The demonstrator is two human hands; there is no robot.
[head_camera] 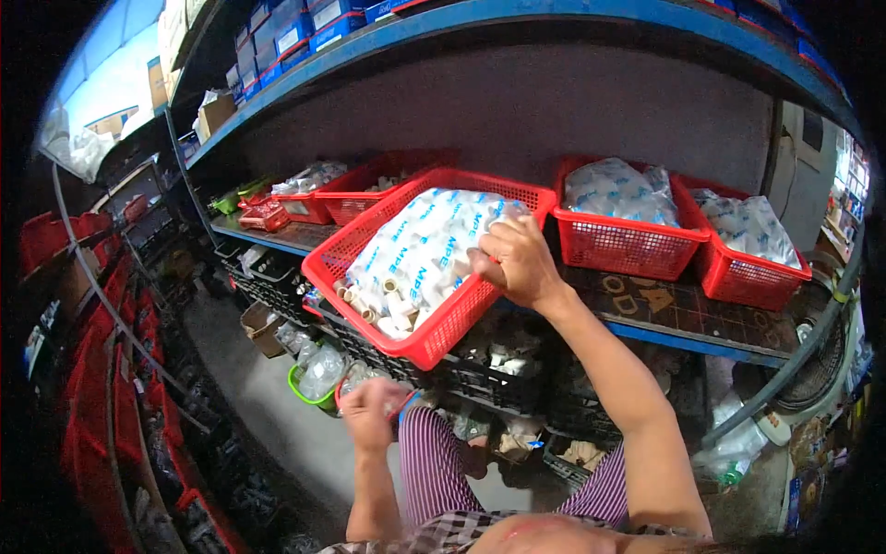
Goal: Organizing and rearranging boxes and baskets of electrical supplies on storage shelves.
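A red plastic basket (443, 339) sits before me, its near end jutting past the shelf edge. In it lies a clear plastic bag with blue print (422, 239), full of pale pipe fittings. Loose cream-coloured pipe fittings (394, 305) show at the near end of the basket. My right hand (516, 260) is clenched at the basket's right side, with the bag's edge apparently in its fingers; the exact grip is partly hidden. Low on the left, in front of the basket, my left hand (374, 415) is blurred, its fingers curled. Whether it holds anything is unclear.
Red baskets with bagged fittings (630, 235) stand right of mine on the blue-edged shelf (692, 339). Blue boxes (291, 34) fill the shelf above. Black crates (498, 384) and a green basket (308, 391) are below. A fan (817, 367) stands at the right.
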